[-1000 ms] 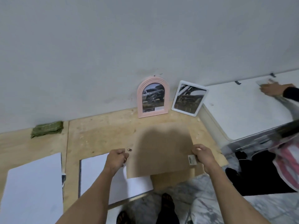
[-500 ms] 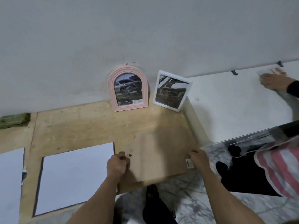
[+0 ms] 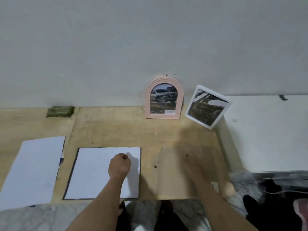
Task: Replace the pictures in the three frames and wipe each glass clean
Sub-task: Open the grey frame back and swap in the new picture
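Head view: left hand [image 3: 119, 165] fisted over the white sheet [image 3: 93, 172], right hand [image 3: 194, 165] too blurred to tell — the backing board [image 3: 175, 174] overhangs the plywood top's [image 3: 116, 127] front edge and could tip off.

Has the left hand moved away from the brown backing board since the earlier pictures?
Yes. The left hand was at the brown board's left edge by the small metal clip; now it is left of the clip, over the white sheet.
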Tool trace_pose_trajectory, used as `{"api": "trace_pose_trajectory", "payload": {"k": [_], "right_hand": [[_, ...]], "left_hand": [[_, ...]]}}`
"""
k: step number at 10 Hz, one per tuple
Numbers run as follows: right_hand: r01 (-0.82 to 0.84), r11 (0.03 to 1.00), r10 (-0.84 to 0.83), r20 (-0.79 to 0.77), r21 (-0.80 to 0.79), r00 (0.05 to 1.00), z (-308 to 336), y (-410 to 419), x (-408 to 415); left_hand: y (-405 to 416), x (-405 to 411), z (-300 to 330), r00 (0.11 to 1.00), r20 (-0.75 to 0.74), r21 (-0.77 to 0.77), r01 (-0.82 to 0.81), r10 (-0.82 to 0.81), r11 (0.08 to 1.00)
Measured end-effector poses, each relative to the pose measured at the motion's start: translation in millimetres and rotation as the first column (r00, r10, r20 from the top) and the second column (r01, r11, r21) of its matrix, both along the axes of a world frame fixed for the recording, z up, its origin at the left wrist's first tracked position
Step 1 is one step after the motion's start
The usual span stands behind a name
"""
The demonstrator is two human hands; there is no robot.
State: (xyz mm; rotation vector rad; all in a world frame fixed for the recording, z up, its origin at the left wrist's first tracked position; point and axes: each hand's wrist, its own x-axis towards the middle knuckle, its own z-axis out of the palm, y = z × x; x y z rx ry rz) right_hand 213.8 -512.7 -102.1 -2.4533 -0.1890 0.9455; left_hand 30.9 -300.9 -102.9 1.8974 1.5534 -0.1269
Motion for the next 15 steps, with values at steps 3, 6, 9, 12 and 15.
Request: {"api": "trace_pose_trajectory", "payload": {"k": [3, 6, 9, 12, 15], "right_hand": [[-0.151, 0.986, 0.161, -0.161, 0.074, 0.974, -9.6, 125.3, -129.7], [-0.158, 0.979, 0.164, 0.040, -0.126, 0.986, -20.7, 153.2, -173.8], [0.025, 0.982, -0.018, 0.037, -0.190, 0.999, -12.5, 157.0, -190.3], [0.029, 0.975, -0.022, 0.032, -0.221, 0.999, -9.9, 158.1, -197.2], [0.030, 0.980, -0.019, 0.058, -0.197, 0.998, -4.2, 157.9, -195.8]], "left_hand": [[107.1, -135.8, 7.3, 0.989, -0.070, -0.036, -0.130, 0.127, 0.991], [153.4, -175.1, -2.8, 0.983, -0.145, -0.037, 0.109, -0.113, 0.993], [156.9, -173.9, -7.9, 0.975, -0.148, -0.008, 0.168, -0.168, 0.986], [164.7, -166.8, -9.0, 0.981, 0.091, -0.250, -0.142, 0.169, 0.958], [176.3, -184.2, -16.5, 0.946, 0.214, -0.283, -0.179, 0.244, 0.942]]}}
